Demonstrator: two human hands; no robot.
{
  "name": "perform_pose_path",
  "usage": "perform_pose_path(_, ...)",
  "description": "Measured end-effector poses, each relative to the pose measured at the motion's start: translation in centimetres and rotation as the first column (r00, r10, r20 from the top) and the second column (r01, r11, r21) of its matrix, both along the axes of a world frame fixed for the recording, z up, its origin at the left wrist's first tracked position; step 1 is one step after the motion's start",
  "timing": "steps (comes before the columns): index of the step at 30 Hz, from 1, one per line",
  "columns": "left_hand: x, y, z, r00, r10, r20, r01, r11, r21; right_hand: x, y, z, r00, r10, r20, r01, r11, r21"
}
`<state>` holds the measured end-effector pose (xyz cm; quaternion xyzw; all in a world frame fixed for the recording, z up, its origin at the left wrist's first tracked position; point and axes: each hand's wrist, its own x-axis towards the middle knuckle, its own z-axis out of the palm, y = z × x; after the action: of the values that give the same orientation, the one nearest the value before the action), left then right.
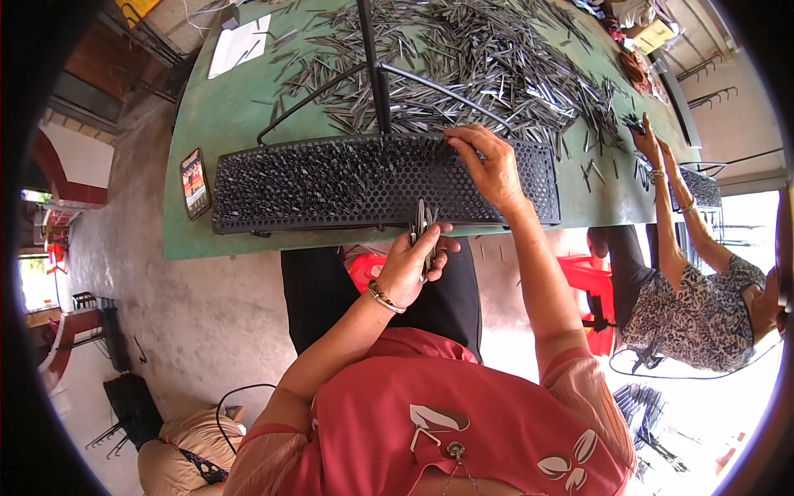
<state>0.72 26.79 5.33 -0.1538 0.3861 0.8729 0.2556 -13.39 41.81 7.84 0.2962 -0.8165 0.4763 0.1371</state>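
Note:
My left hand (407,269) is closed round a small bundle of slim metal strips (422,217), whose ends point up at the near edge of a black perforated rack (463,197). Over the far edge of that rack, right of its middle, my right hand (495,169) has its thumb and fingers pressed together; whatever is between them is too small to make out. Many dark strips (289,182) stand upright in the holes across the rack's left and middle. To the right, rows of bare holes show. A large loose heap of similar strips (513,70) covers the green table beyond.
A black upright frame (374,70) with slanted braces rises behind the rack. A phone (195,183) lies to its left, white paper (240,45) farther back. At the right, a co-worker (699,310) handles strips beside another rack (703,188). Red stools (591,289) stand below the table.

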Motion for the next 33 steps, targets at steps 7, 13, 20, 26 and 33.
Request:
perform_pose_path(7,0.0,0.1,0.0,1.0,-0.005,0.001,0.005,1.0,-0.002,0.3,0.3,-1.2,0.941,0.042,0.337,0.011,0.988,-0.152)
perform_pose_path(13,0.0,0.0,0.2,0.999,-0.028,0.017,0.028,1.0,-0.015,1.0,-0.4,-1.3,0.999,-0.031,0.015,0.031,0.999,0.015)
perform_pose_path(20,0.0,-0.3,0.3,0.996,-0.086,-0.028,0.085,0.995,-0.051,1.3,-0.3,-0.5,0.998,-0.024,-0.051,0.029,0.996,0.089)
perform_pose_path(26,-0.5,-0.9,1.0,0.99,-0.015,-0.141,0.016,1.0,0.004,4.2,0.0,1.3,0.81,0.157,0.565,-0.126,0.988,-0.093)
perform_pose_path(33,-0.3,-1.1,0.8,0.976,-0.107,-0.19,0.107,0.994,-0.011,5.5,-0.8,2.4,0.537,0.184,0.823,-0.101,0.983,-0.154)
